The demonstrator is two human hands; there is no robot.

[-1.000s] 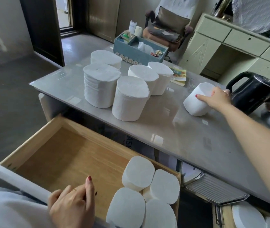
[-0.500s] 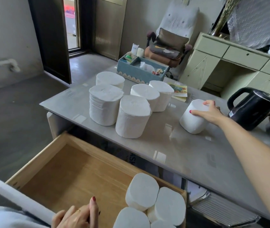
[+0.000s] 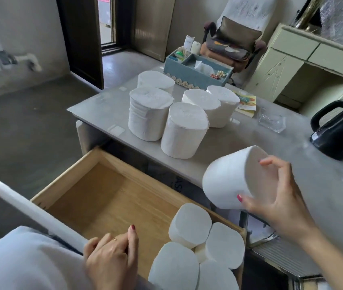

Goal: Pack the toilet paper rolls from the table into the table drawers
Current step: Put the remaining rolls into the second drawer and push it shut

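My right hand grips a white toilet paper roll, tilted in the air above the table's front edge and the right end of the open wooden drawer. Several rolls stand packed in the drawer's right end; its left part is bare wood. My left hand rests on the drawer's white front with fingers curled over it. On the grey table several more rolls stand upright in a cluster.
A black kettle stands at the table's right. A blue organiser box, a clear glass dish and a booklet lie behind the rolls. A chair and a cream cabinet stand beyond.
My right hand has lifted the roll from beside the kettle and carried it toward me, over the drawer's right end. The left hand stays on the drawer front.
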